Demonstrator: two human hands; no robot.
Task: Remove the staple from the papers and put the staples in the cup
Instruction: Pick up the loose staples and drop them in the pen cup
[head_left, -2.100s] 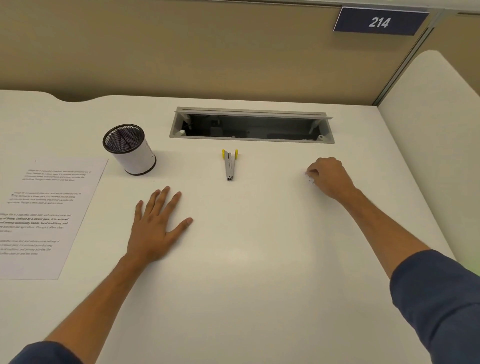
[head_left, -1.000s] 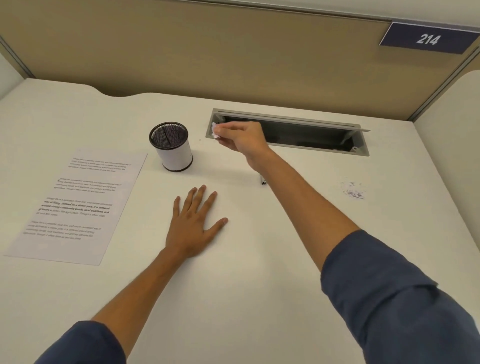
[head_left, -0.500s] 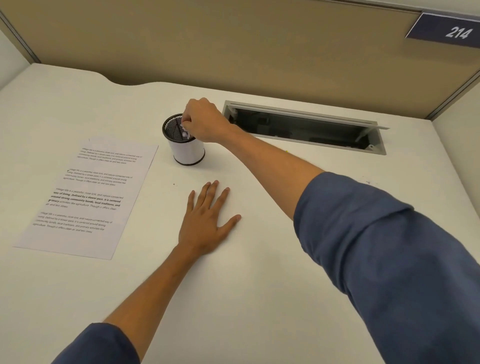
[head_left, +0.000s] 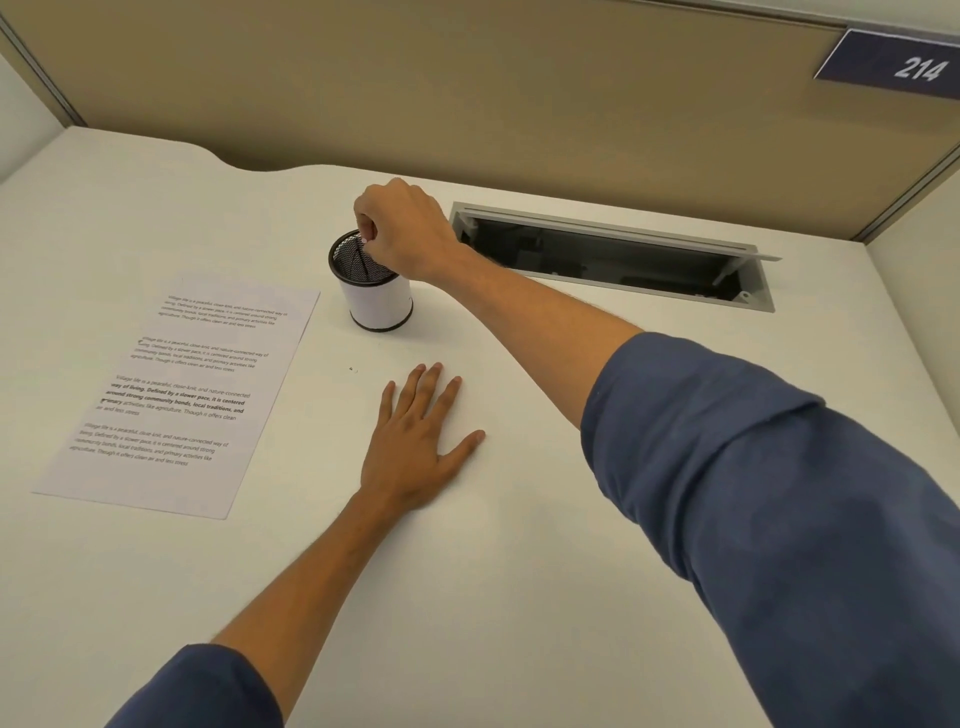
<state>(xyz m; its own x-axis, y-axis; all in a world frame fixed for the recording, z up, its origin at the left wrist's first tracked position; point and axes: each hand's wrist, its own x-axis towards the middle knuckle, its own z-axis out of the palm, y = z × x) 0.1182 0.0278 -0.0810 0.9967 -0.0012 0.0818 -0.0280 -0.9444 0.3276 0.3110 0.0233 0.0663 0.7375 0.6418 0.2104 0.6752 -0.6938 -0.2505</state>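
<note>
1 pinched grip (head_left: 370, 240) directly above cup (head_left: 376, 296)

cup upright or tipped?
Upright: the cup stands on its base on the desk, mouth up, right hand over the rim.

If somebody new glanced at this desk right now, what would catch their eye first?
Probably the right hand, fingers pinched, poised over the black mesh cup near the desk's middle. Next, the left hand lying flat and open on the desk, with the printed papers to its left.
</note>
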